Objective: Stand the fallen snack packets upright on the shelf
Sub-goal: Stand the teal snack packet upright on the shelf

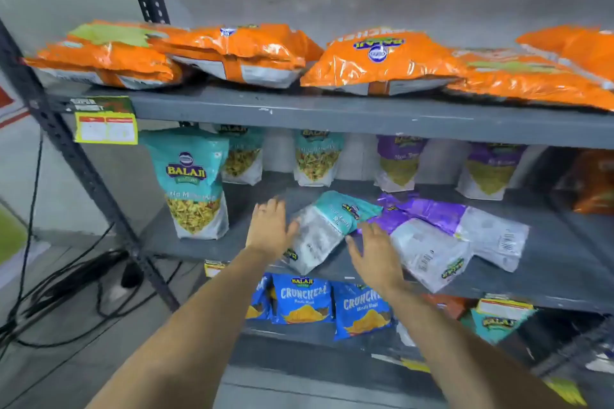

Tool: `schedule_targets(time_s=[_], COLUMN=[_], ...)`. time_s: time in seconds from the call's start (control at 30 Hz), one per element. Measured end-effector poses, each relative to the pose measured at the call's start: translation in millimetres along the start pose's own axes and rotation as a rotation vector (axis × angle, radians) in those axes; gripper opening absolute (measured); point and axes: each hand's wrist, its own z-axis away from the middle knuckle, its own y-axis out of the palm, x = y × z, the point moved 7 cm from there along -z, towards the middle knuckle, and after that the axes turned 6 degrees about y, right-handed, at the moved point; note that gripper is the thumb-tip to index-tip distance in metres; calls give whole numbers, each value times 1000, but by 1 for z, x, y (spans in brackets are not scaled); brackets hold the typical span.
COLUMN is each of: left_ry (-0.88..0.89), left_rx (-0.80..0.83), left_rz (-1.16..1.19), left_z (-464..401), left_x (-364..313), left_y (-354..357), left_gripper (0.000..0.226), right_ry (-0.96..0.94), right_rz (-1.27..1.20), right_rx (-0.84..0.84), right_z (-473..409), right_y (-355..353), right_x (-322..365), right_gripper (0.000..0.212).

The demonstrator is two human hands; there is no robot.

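On the grey metal middle shelf, a teal plastic snack packet stands upright. The left hand, fingers spread, touches the fallen teal-and-white packet; the right hand, also spread, hovers just beside it. Purple-and-white fallen packets lie rightward.

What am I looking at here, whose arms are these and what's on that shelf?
This is one picture from a camera worn on a person's head, looking down at their own bare arms. The left hand and right hand are open, either side of a fallen teal packet on the middle shelf; neither grips it yet. Beside it lie two fallen purple packets. Behind them, other packets stand upright, like the big teal one. Orange bags lie flat on the shelf above.
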Motion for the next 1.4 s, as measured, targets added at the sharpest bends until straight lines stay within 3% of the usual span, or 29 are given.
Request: schedule_targets(time_s=[0.1,0.13,0.27,0.43,0.6,0.73,0.9,1.13,1.3,1.37,1.4], left_ry=[-293,-358,-446,-421,-350,-197,-79,-137,-239,-207,-183], left_rx=[222,279,276,382,233,60,-85,-62,-148,-82,-24], left_rz=[321,420,731,1059,1200,1211,1072,873,617,697,770], left_z=[-26,-29,-40,-22,-1,-15,-50,-42,-28,-21,-19], left_x=[35,44,64,50,50,52,54,66,69,51,41], left_y=[42,50,69,72,83,72,64,82,67,72,78], left_gripper=[77,80,53,26,25,24,40,40,24,30,43], right_ry=[245,377,754,661,505,298,152,204,464,506,492], right_rz=[-254,-364,-986,-1288,-1351,-1257,-1126,-1120,-1292,-1296,-1264], right_rx=[61,153,487,542,409,302,181,225,227,315,374], right_z=[-21,-22,-30,-38,-36,-51,-83,-78,-102,-104,-101], right_y=[33,45,104,121,116,91,77,99,108,119,122], right_x=[-12,-14,-16,-8,-7,-1,9,-3,-20,-17,-12], right_gripper=[48,49,64,36,47,52,58,59,39,35,36])
